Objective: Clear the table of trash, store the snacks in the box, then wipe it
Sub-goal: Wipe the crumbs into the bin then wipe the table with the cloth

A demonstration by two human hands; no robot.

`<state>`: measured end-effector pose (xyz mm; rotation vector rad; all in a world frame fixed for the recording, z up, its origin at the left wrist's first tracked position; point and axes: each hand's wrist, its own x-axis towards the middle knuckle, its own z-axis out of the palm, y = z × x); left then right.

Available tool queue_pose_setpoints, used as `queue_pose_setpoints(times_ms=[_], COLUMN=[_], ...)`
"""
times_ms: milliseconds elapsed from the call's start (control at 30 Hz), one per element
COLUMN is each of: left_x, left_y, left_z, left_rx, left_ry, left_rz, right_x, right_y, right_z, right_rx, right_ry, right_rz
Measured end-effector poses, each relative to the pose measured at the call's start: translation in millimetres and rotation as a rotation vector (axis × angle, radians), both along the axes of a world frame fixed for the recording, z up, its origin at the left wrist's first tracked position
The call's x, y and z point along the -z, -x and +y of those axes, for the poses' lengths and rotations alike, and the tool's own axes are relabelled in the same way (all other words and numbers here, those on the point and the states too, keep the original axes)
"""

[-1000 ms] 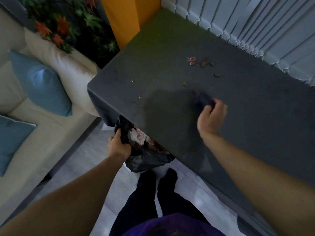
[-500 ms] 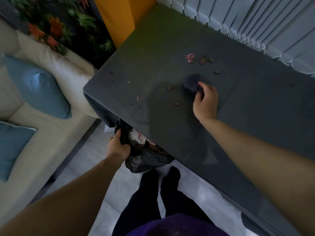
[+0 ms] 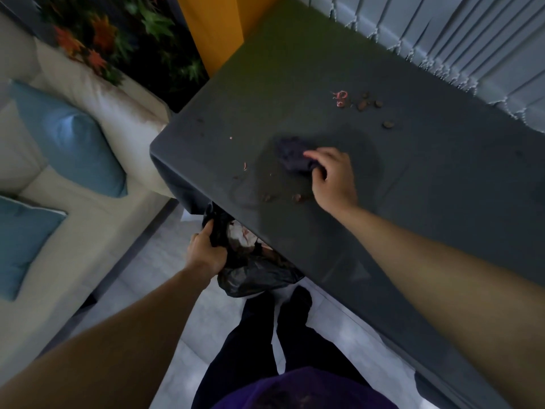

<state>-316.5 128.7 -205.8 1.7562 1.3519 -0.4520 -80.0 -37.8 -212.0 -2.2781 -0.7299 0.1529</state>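
The head camera looks down on a dark grey bench point(image 3: 413, 187) that runs from the centre of the frame to its right edge. Just above centre we see the right hand point(image 3: 333, 178) on the bench top, its grip closed on a crumpled dark cloth point(image 3: 290, 153), with the fingers curled over the cloth's right side and the cloth lying on the surface. A few loose crumbs point(image 3: 296, 197) lie just below the cloth, near the bench's front edge. A crumb cluster point(image 3: 362, 104) and a pink scrap point(image 3: 340, 98) sit toward the upper right, well apart from the hand. Left of centre, under the bench corner, the left hand point(image 3: 205, 252) grips the rim of a black trash bag point(image 3: 256, 274), and we see white crumpled paper point(image 3: 240, 236) inside. A cream sofa point(image 3: 88, 231) with a blue cushion point(image 3: 70, 137) fills the left side. Grey blinds point(image 3: 472, 39) hang at the upper right.
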Motion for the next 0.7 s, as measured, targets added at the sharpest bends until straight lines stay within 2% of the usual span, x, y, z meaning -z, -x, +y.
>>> queue_pose_setpoints(times_ms=[33, 100, 167, 300, 433, 467, 633, 700], left_x=[0.4, 0.7, 0.8, 0.0, -0.6, -1.0, -2.6, -1.7], left_y=[-0.5, -1.2, -0.6, 0.9, 1.8, 1.8, -0.9, -2.1], left_z=[-0.5, -1.6, -2.1, -2.5, -4.1, -5.6, -15.5, -18.2], left_rx=[-0.005, -0.014, -0.021, -0.023, -0.025, -0.027, -0.011, -0.007], left_ry=[0.001, 0.0, 0.0, 0.002, 0.014, 0.015, -0.044, -0.047], left_rz=[0.003, -0.001, -0.008, -0.02, -0.035, -0.036, -0.06, -0.051], right_x=[1.3, 4.0, 5.6, 3.1, 6.2, 7.3, 2.6, 1.2], right_y=[1.0, 11.9, 32.3, 68.4, 88.2, 94.1, 123.0, 120.1], right_z=[-0.5, 2.4, 5.0, -0.7, -4.8, -4.6, -12.1, -16.5], right_rx=[0.059, 0.039, -0.095, -0.389, -0.172, -0.172, -0.504, -0.489], right_ry=[0.001, 0.049, 0.072, -0.007, -0.011, -0.002, -0.054, -0.089], right_rz=[-0.009, -0.009, -0.009, 0.022, 0.012, 0.013, 0.065, 0.075])
